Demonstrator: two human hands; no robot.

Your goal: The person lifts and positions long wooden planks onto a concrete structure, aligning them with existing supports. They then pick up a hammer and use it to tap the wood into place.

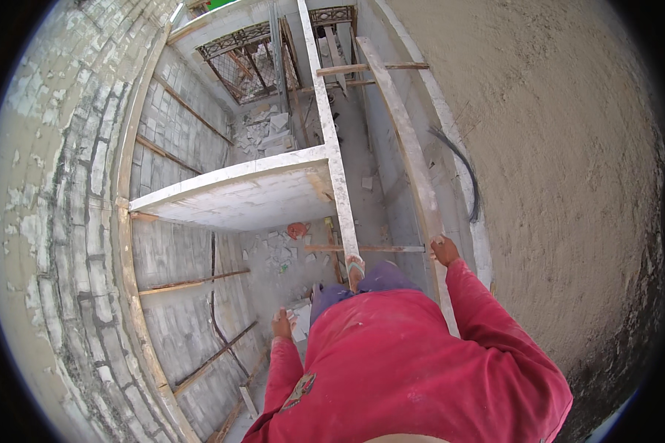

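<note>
My right hand (444, 251) is at a long dusty wooden plank (414, 166) that runs along the right-hand wall. Its fingers are curled over the plank's edge. My left hand (282, 323) hangs in the air beside my left thigh, fingers loosely bent and apart, with nothing visible in it. My sandalled foot (355, 272) stands on the narrow top of a white block wall (331, 159), high over the rooms. The other foot is hidden.
A cross wall (229, 177) joins mine on the left. Rubble (277, 255) and a red-orange object (297, 230) lie on the floor far below. A wooden strut (369, 249) crosses just ahead of my foot. Black cables (462, 170) loop over the right wall, beside rough plaster (554, 184).
</note>
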